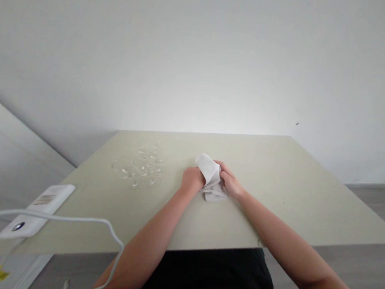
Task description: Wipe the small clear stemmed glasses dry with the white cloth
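Observation:
A white cloth is bunched up near the middle of a pale table. My left hand is closed on its left side. My right hand grips its right side, fingers curled over the fabric. Part of the cloth hangs down onto the tabletop between the hands. What may be wrapped inside the cloth is hidden.
Several clear glasses stand in a group on the table, left of my hands. A white flat device lies at the table's left front corner, with a white cable running across it. A plain wall rises behind.

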A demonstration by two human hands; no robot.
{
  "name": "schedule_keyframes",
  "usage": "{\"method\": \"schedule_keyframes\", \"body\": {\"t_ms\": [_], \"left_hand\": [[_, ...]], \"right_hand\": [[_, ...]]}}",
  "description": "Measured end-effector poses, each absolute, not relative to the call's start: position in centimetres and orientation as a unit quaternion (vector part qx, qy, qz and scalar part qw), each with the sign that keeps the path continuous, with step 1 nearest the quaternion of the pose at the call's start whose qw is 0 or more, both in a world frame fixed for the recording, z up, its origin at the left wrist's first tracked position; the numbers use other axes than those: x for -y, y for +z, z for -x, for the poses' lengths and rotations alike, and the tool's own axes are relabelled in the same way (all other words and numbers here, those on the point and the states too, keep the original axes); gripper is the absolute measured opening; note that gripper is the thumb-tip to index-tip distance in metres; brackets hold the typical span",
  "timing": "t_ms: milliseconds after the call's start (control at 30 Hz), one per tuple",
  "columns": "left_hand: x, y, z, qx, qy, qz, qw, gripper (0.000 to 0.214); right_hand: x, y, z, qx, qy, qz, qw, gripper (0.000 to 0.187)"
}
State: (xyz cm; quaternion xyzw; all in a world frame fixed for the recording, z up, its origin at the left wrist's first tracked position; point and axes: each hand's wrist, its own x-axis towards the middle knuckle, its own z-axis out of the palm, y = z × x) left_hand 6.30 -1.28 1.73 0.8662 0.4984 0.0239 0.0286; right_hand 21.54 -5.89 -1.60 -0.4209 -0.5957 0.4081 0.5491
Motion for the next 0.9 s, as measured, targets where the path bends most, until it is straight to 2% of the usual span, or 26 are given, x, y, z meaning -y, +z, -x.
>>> {"method": "schedule_keyframes", "body": {"t_ms": [100,267,567,767,900], "left_hand": [[1.4,1.5,-6.2,-0.466,0.054,-0.883,-0.021,0.022],[2.0,1.1,-6.4,-0.358,0.088,-0.926,-0.078,0.028],[2.3,0.9,-6.5,-0.361,0.089,-0.925,-0.083,0.031],[2.3,1.0,-6.5,-0.35,0.111,-0.926,-0.09,0.021],[2.4,1.0,-6.7,-0.357,0.09,-0.926,-0.079,0.026]], "right_hand": [[5.6,-2.1,-22.0,0.596,0.397,0.451,0.533,0.038],[5.1,-3.0,-23.5,0.67,0.322,0.46,0.486,0.033],[5.2,-2.9,-23.4,0.675,0.327,0.457,0.478,0.037],[5.3,-2.9,-23.5,0.685,0.294,0.455,0.488,0.027],[5.3,-2.9,-23.3,0.674,0.311,0.455,0.493,0.025]]}}
